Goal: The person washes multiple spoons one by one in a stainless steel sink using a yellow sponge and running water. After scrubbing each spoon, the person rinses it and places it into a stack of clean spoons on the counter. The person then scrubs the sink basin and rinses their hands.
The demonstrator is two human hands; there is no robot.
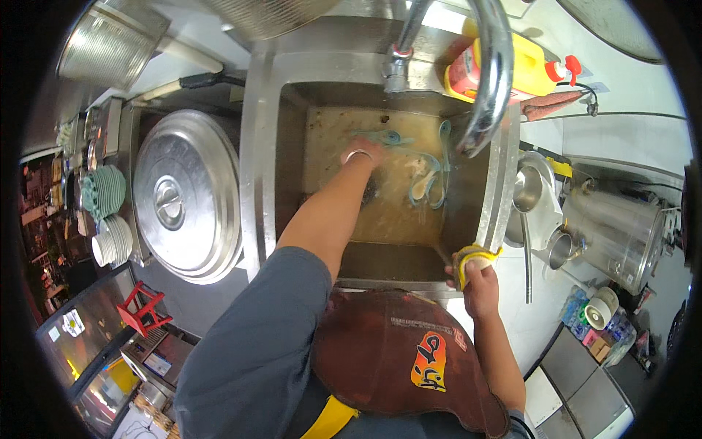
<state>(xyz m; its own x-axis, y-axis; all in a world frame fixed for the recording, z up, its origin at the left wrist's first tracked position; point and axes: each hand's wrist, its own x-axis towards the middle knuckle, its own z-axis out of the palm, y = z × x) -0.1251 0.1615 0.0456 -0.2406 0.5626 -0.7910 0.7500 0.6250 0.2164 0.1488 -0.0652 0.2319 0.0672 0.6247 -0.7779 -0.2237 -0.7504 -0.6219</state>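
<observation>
My left hand [362, 149] reaches down into murky brownish water in a stainless steel sink [260, 164]. Its fingers are at a blue-green soup spoon [390, 137]; the water and blur hide whether they grip it. More spoons lie to the right in the water, one upright along the right side [445, 140] and a few overlapping below it [421, 186]. At the sink's near right corner, my right hand [479, 282] holds a yellow and grey scrubbing sponge [473, 260].
A chrome faucet [491, 82] arches over the sink's back right, near a yellow detergent bottle [521, 66]. Left of the sink is a large steel pot lid [184, 197]. Stacked green plates [104, 191] and white bowls [114, 240] stand farther left. A steel ladle [527, 192] hangs at right.
</observation>
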